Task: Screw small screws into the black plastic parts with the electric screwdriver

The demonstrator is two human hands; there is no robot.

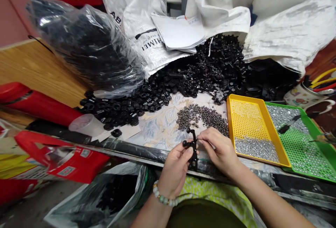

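Observation:
Over the table's front edge, my left hand (177,165) is closed around a black plastic part (193,145) with knobbed arms. The fingers of my right hand (219,149) are pinched together at the part's right side. Between those fingertips is something small and thin, perhaps a metal pin; it is too small to name. Just beyond my hands lies a heap of small dark metal pieces (201,116). To the right of my right hand, a yellow tray (258,130) holds many small silver pins.
A green tray (296,151) with silver pieces and a black-handled tool stands at far right, near a mug (306,95). Black rings (126,107) and black parts (223,63) pile up behind. A red cylinder (44,104) and plastic cup (85,126) are left; an open bag (105,193) sits below.

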